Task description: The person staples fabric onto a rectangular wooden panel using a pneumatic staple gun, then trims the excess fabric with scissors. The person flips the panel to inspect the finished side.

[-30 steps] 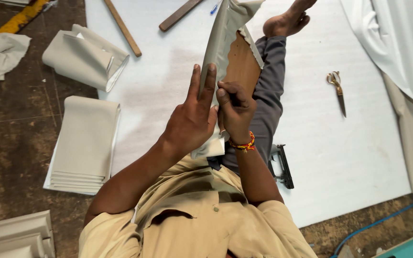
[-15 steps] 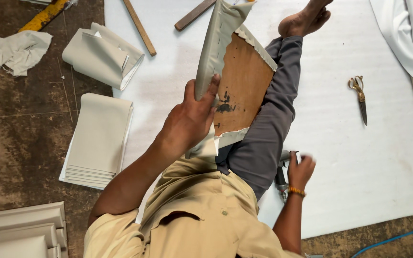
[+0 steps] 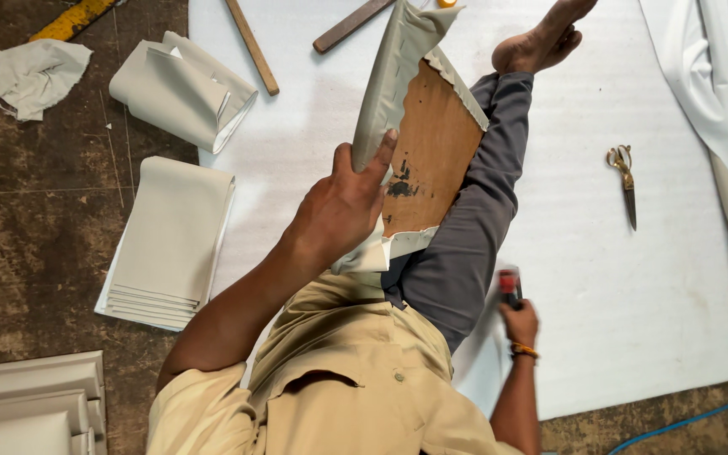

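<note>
Left hand (image 3: pixel 343 206) sits near the middle of the frame, fingers spread flat and pressed against the grey fabric (image 3: pixel 389 80) that wraps a wooden board (image 3: pixel 431 143); it is not closed around anything, just pinning the cloth to the board's edge. That board leans upright along the outstretched trouser leg (image 3: pixel 473 219), its bare brown back facing out, fabric folded over the rim. Lower right of the frame, the right hand (image 3: pixel 520 324) is wrapped around a blurred tool with a red top (image 3: pixel 510 285), which looks like a staple gun, just above the white sheet (image 3: pixel 583 278) spread over the floor. To my eye, doing this well means keeping the fabric pulled tight and smooth under the palm, with fingers well away from wherever the tool lands, and the board kept steady against the leg. Scissors (image 3: pixel 623 181) lie on the sheet at the right, well apart. A stack of folded grey pieces (image 3: pixel 170 240) rests at centre left, another covered piece (image 3: pixel 179 88) at upper left, and two wooden sticks (image 3: pixel 250 42) near the top edge.
</note>
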